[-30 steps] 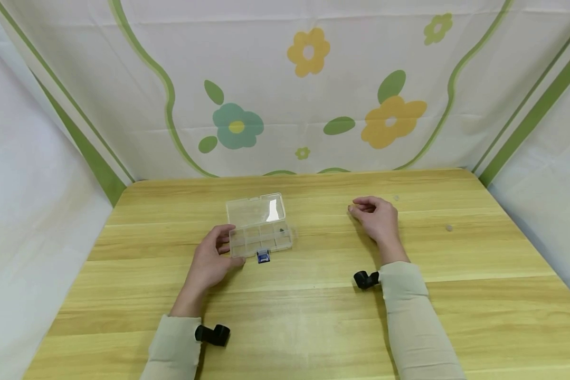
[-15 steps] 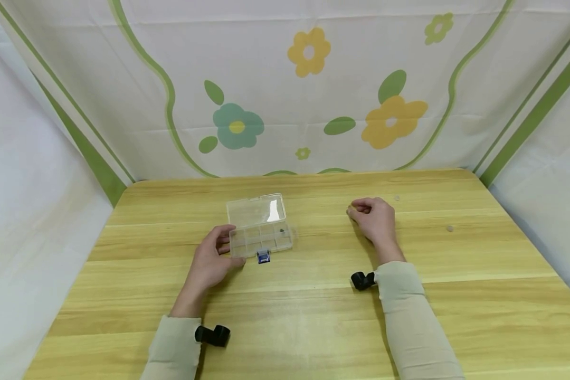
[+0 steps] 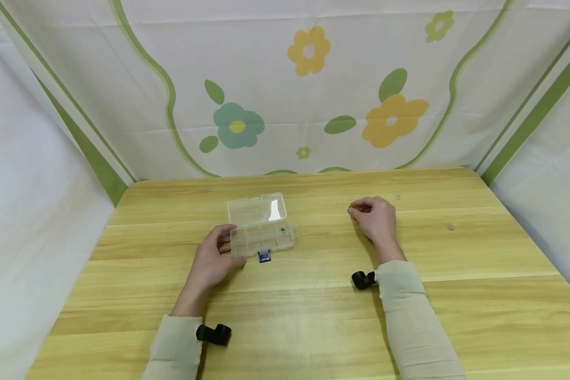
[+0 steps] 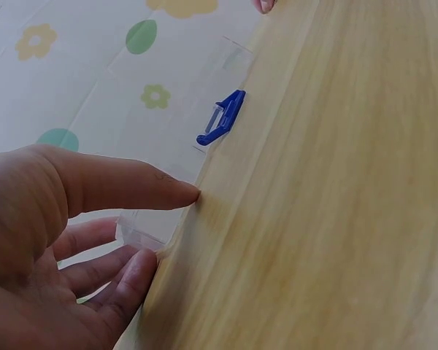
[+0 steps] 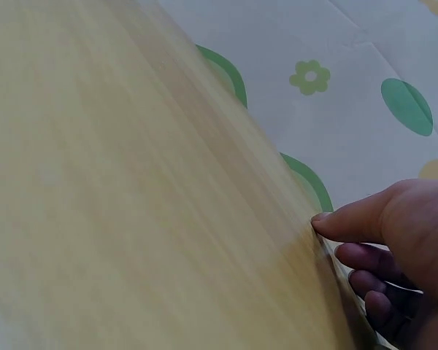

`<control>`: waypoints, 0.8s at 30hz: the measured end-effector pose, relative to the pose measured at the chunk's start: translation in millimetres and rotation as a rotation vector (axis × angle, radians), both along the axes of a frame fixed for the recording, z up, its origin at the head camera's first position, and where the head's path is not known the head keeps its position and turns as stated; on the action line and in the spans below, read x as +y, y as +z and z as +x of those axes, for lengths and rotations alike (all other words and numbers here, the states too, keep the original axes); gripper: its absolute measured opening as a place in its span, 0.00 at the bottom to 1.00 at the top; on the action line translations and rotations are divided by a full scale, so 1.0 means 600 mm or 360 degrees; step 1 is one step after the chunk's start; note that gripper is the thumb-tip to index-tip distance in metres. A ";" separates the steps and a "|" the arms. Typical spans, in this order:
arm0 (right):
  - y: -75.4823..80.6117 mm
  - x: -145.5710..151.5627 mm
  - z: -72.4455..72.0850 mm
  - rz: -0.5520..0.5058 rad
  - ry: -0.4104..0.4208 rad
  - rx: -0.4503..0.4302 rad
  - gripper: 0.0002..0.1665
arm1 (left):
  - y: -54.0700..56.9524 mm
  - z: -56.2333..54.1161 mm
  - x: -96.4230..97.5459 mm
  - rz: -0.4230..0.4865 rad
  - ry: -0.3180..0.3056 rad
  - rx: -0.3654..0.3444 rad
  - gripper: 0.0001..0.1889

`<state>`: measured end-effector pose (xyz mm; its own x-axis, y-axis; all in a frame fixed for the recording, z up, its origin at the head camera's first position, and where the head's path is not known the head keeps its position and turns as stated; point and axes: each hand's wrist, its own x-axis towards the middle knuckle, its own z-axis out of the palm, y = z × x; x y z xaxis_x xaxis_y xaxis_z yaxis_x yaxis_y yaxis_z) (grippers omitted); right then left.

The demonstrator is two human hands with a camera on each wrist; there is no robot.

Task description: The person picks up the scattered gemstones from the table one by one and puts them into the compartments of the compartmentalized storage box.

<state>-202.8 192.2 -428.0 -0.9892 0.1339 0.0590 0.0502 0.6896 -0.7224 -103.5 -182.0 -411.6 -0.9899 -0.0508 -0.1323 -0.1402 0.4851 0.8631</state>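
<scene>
**Right fingers edged left while the box held firm**

A small move, and only a small one! Over that last second my right hand point(image 3: 377, 217) drifted a touch leftward above the far half of the worktop point(image 3: 309, 311), then all but stopped. The fingers there were drawn in, thumb tip against forefinger tip, with no gap that I could make out. Did they have hold of anything? I couldn't tell; whatever might have sat between those tips was too small and too well covered, even from the right wrist.

Over on the left, nothing budged. My left hand point(image 3: 212, 262) had the clear box point(image 3: 253, 233) by its left end, fingers curved round that end and thumb along the near edge, spread just enough to span it. The box lay left of centre, its lid point(image 3: 252, 211) thrown back to the far side, a blue clip point(image 3: 264, 255) at the near edge. And there, in the far row's rightmost compartment, one dark piece point(image 3: 283, 230), just where it had been.

Out right, past my right hand, a pale disc point(image 3: 398, 197) lay far off and a greyish disc point(image 3: 450, 227) nearer, neither disturbed.

What did it mean for the work? Little headway, I judged: the box was open and steadied, but my right fingers were well apart from it.
</scene>
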 end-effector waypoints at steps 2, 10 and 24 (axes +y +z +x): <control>0.001 0.000 0.000 -0.0003 0.0002 -0.0008 0.12 | 0.000 0.000 0.000 0.0003 0.0002 0.0000 0.41; 0.003 -0.003 0.002 -0.0021 0.0016 -0.0045 0.13 | -0.001 -0.001 0.000 0.0002 0.0002 0.0003 0.41; 0.002 -0.027 0.003 -0.0045 0.0154 0.0020 0.10 | 0.002 0.000 0.001 0.0011 0.0012 -0.0011 0.41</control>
<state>-200.8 176.2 -426.8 -0.9968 0.0396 0.0689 -0.0247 0.6702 -0.7418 -103.8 -181.1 -410.5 -0.9886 -0.0570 -0.1395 -0.1497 0.4782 0.8654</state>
